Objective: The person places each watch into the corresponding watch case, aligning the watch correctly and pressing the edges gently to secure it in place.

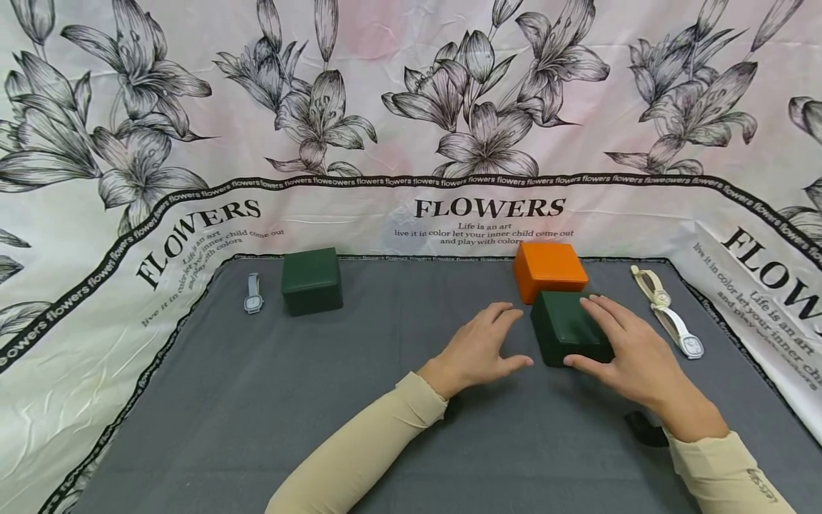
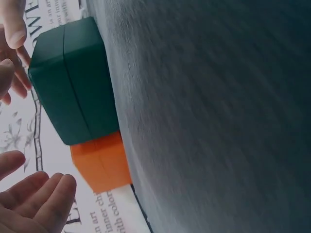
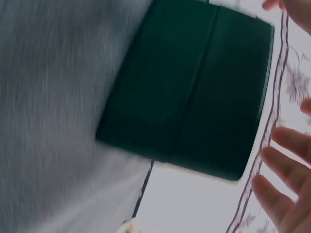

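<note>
A closed dark green box point(image 1: 557, 321) sits on the grey cloth in front of me, right of centre. My right hand point(image 1: 638, 353) is over its right side, fingers extended and spread. The right wrist view shows those fingers point(image 3: 282, 170) apart from the box point(image 3: 189, 87), which has a seam around it. To the left of the box, my left hand point(image 1: 478, 350) hovers with fingers straight and thumb out, holding nothing. Directly behind the green box stands an orange box point(image 1: 549, 270), also visible in the left wrist view point(image 2: 102, 162).
Another green box point(image 1: 312, 282) stands at the back left, with a light-coloured watch point(image 1: 253, 294) beside it. On the right lie a gold-toned watch point(image 1: 653, 289) and a white-strapped watch point(image 1: 687, 339), close together. Flower-printed fabric point(image 1: 385, 214) rises behind the grey cloth point(image 1: 212, 400).
</note>
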`<state>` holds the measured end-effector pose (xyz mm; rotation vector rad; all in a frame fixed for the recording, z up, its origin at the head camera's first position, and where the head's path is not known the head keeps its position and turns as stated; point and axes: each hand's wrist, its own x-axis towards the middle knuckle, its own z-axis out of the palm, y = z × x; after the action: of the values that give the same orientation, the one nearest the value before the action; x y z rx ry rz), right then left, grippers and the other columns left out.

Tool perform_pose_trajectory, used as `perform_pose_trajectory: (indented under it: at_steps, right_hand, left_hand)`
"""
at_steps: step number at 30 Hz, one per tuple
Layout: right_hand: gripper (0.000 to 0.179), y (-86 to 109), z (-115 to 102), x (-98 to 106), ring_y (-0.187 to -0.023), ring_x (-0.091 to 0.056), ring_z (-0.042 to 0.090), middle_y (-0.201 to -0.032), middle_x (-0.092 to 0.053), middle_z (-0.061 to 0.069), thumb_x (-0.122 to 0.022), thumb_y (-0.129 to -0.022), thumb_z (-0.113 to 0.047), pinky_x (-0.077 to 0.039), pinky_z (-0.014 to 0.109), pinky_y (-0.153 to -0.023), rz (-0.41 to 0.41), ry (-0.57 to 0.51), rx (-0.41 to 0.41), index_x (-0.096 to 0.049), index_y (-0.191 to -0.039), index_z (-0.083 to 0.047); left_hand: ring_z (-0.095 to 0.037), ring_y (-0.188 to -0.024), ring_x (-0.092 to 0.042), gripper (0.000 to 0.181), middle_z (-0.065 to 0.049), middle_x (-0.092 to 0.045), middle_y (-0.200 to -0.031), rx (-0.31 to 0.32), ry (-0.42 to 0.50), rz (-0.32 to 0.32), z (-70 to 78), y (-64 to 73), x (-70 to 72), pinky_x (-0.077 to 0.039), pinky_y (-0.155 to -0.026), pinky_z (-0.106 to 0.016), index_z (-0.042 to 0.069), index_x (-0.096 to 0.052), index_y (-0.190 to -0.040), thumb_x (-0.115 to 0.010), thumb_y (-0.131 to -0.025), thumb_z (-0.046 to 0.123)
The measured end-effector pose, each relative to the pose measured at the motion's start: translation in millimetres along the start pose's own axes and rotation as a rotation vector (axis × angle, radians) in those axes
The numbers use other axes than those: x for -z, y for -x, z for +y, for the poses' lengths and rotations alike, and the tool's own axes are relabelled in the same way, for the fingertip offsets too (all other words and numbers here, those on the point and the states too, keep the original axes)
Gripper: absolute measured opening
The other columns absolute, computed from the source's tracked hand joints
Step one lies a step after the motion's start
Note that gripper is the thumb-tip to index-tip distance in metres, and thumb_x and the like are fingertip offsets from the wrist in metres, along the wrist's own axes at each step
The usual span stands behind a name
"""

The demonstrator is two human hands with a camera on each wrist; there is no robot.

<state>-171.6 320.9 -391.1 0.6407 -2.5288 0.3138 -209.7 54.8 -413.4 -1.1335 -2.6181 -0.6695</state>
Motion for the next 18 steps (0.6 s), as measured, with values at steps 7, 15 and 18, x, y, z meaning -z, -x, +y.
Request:
perform_pose_trajectory:
  at_steps: [7,15,18]
  right_hand:
    - [0.101,10.9,24,10,-0.120,-0.043,0.045,-0.140,-0.044,0.021,-0.087,-0.064,-0.041,-0.036,0.063,-0.088,-0.060,-0.069,-0.108,-0.038,-0.147,-0.013]
    - [0.100,14.4,40,13,-0.123,-0.038,0.048,-0.143,-0.038,0.026,-0.081,-0.073,-0.044,-0.033,0.066,-0.087,-0.189,-0.167,-0.279,-0.027,-0.152,-0.015]
    - [0.097,14.5,43,10,-0.119,-0.042,0.049,-0.138,-0.043,0.028,-0.081,-0.075,-0.041,-0.035,0.065,-0.086,-0.214,-0.228,-0.305,-0.028,-0.150,-0.008]
  left_hand:
    - [-0.011,-0.119,-0.049,0.073,-0.003,-0.040,-0.141,0.035,0.084,-0.020,13.2,-16.0,-13.5,-0.042,-0.097,-0.022,0.014,-0.042,-0.142,-0.068,-0.084,0.051]
    - [-0.010,-0.115,-0.050,0.071,0.001,-0.043,-0.139,0.153,0.143,-0.048,25.5,-31.4,-27.4,-0.044,-0.096,-0.023,0.016,-0.043,-0.141,-0.066,-0.084,0.053]
    - [-0.009,-0.115,-0.050,0.071,0.002,-0.044,-0.138,0.193,0.149,-0.052,29.8,-36.1,-30.8,-0.044,-0.096,-0.025,0.016,-0.042,-0.141,-0.066,-0.085,0.052]
